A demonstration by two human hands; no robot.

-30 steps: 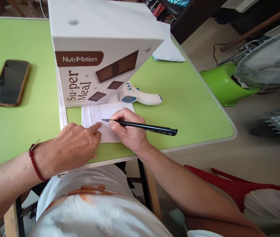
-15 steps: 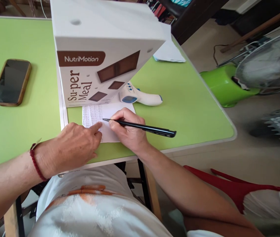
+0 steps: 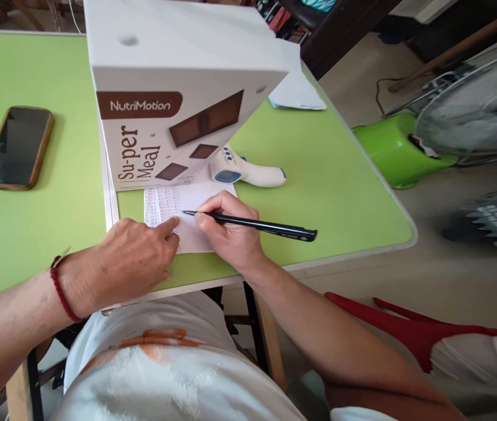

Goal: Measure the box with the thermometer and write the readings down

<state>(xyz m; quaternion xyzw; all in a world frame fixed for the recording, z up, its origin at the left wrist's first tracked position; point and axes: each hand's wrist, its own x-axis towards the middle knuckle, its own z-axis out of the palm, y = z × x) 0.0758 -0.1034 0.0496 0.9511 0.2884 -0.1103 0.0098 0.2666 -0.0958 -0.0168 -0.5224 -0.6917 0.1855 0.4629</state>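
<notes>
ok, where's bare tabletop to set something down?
Free: green tabletop right of the white pistol-shaped device, out to its edge; also between the brown-cased black phone and the white printed cardboard carton. Crowded: around the white handwritten paper, hemmed by carton, device, left hand and right hand holding a black pen.

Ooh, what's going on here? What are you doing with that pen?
Someone sitting at a green table has a black pen in their right hand, its tip at a small white paper with rows of tiny handwriting. Their left hand points an index finger at the rows, close to the pen tip. Just beyond the paper stands a big white box, with a white handheld device beside it. A phone lies off to the left.
</notes>
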